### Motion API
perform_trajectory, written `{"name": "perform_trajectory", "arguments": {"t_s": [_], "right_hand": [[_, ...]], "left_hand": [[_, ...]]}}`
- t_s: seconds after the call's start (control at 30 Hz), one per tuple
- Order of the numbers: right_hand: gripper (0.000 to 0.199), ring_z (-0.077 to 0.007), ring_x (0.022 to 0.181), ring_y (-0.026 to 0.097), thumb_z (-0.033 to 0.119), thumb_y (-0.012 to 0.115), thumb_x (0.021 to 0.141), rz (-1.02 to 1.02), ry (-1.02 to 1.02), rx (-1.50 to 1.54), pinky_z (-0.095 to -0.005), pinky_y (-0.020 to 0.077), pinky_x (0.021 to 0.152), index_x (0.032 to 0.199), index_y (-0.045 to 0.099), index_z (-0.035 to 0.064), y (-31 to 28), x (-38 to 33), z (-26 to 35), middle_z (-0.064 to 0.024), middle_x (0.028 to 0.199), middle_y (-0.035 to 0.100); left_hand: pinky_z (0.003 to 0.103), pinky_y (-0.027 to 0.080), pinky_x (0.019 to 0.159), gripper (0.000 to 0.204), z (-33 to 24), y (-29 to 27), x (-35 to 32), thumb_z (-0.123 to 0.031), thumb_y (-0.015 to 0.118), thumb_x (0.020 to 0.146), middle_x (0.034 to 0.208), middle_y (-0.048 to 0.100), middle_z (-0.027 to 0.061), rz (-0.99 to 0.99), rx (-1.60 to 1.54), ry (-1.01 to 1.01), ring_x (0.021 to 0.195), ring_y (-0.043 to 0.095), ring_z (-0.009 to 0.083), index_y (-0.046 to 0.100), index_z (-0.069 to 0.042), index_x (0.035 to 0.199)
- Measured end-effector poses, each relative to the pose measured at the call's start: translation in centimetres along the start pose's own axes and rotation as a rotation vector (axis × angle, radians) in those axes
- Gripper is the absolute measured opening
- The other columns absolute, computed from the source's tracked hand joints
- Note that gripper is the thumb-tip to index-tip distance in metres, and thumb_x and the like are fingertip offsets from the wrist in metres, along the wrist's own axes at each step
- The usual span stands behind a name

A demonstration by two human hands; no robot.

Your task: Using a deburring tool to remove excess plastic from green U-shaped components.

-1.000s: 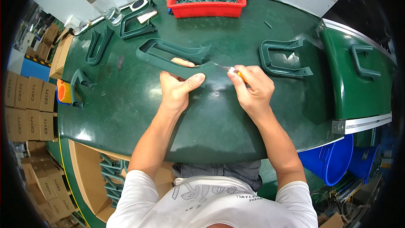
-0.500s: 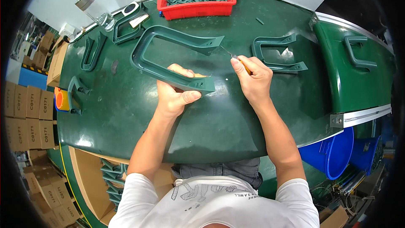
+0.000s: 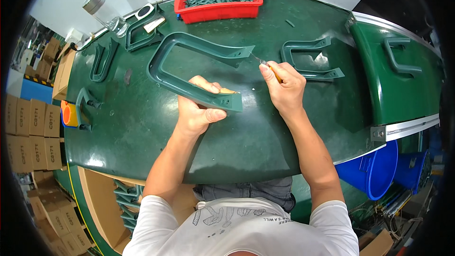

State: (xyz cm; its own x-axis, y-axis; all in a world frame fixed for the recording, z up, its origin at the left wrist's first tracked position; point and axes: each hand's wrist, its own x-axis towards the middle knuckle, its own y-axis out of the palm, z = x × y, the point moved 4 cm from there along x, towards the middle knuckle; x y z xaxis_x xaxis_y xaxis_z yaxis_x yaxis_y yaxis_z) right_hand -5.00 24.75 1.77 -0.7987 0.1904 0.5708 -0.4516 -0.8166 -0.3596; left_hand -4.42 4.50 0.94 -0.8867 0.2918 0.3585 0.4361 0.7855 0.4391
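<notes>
My left hand (image 3: 193,114) is closed around the lower arm of a large green U-shaped plastic handle (image 3: 158,61), thumb on the near side. The handle is raised over the table, its two ends pointing right. Something yellowish shows at a left fingertip behind that arm; I cannot tell what it is. My right hand (image 3: 288,87) grips a small knife (image 3: 275,73) by its orange-yellow handle. Its thin blade points up and left, the tip at the end of the upper arm. Whether it touches the edge is too small to tell.
Similar green handles lie on the green table (image 3: 237,147), one pair-armed piece (image 3: 313,74) at right, others at left. At the back stand a red bin (image 3: 218,15) of small green pieces and a glass bottle (image 3: 111,21). Blue bins (image 3: 379,170) stand below right, cartons (image 3: 33,132) at left.
The handle has tilted slightly, its ends shifting a little down and right. The knife tip has come from just beside the upper end to its edge. Both hands keep their grip.
</notes>
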Motion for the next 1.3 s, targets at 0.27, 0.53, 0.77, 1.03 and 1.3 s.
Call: {"name": "perform_trajectory", "arguments": {"t_s": [0.27, 0.53, 0.77, 1.03, 1.3], "right_hand": [[0.029, -0.0161, 0.05, 0.051, 0.027, 0.063, 0.088, -0.099, 0.236, -0.081, -0.031, 0.0389, 0.048, 0.077, 0.064, -0.0003, -2.3, 2.0, -1.6, -0.0074, 0.057, 0.054], [0.045, -0.0113, 0.034, 0.04, 0.033, 0.047, 0.096, 0.502, 0.581, 0.814, -0.0238, 0.0326, 0.037, 0.07, 0.059, -0.0022, -1.0, 0.7, -1.0, -0.0058, 0.045, 0.048], [0.046, -0.0111, 0.034, 0.04, 0.034, 0.046, 0.096, 0.532, 0.547, 0.818, -0.0237, 0.0326, 0.037, 0.069, 0.059, -0.0015, -1.0, 0.6, -0.8, -0.0055, 0.046, 0.048], [0.046, -0.0108, 0.035, 0.04, 0.034, 0.046, 0.096, 0.535, 0.531, 0.817, -0.0233, 0.0327, 0.037, 0.07, 0.06, -0.0009, -1.0, 0.6, -1.0, -0.0055, 0.047, 0.049], [0.041, -0.0101, 0.039, 0.042, 0.031, 0.052, 0.095, 0.62, -0.089, 0.202, -0.0231, 0.0325, 0.041, 0.068, 0.059, 0.0009, 0.4, 0.1, 1.5, -0.0013, 0.044, 0.046]], "left_hand": [[0.032, 0.052, 0.06, 0.052, -0.2, 1.5, -0.3, -0.02, 0.091, 0.055, 0.077, 0.065, 0.0164, 0.28, 0.045, 0.068, 0.074, 0.064, 0.024, 0.054, -0.008, 0.089], [0.032, 0.051, 0.062, 0.05, -0.4, -0.2, 0.5, -0.021, 0.089, 0.055, 0.077, 0.067, 0.0141, 0.192, 0.098, 0.071, 0.075, 0.063, 0.0224, 0.055, -0.008, 0.089], [0.031, 0.05, 0.062, 0.05, -0.1, -0.6, 0.3, -0.023, 0.09, 0.055, 0.08, 0.068, 0.0148, 0.18, 0.109, 0.027, 0.075, 0.062, 0.0215, 0.055, -0.008, 0.089], [0.031, 0.05, 0.063, 0.05, -0.1, -0.6, 0.3, -0.022, 0.089, 0.056, 0.078, 0.068, 0.0134, 0.159, 0.085, 0.008, 0.075, 0.063, 0.0214, 0.055, -0.008, 0.089], [0.03, 0.05, 0.067, 0.048, 0.1, -0.8, 0.5, -0.017, 0.089, 0.059, 0.088, 0.067, 0.0152, -0.011, 0.164, -0.094, 0.076, 0.063, 0.019, 0.055, -0.005, 0.092]]}}
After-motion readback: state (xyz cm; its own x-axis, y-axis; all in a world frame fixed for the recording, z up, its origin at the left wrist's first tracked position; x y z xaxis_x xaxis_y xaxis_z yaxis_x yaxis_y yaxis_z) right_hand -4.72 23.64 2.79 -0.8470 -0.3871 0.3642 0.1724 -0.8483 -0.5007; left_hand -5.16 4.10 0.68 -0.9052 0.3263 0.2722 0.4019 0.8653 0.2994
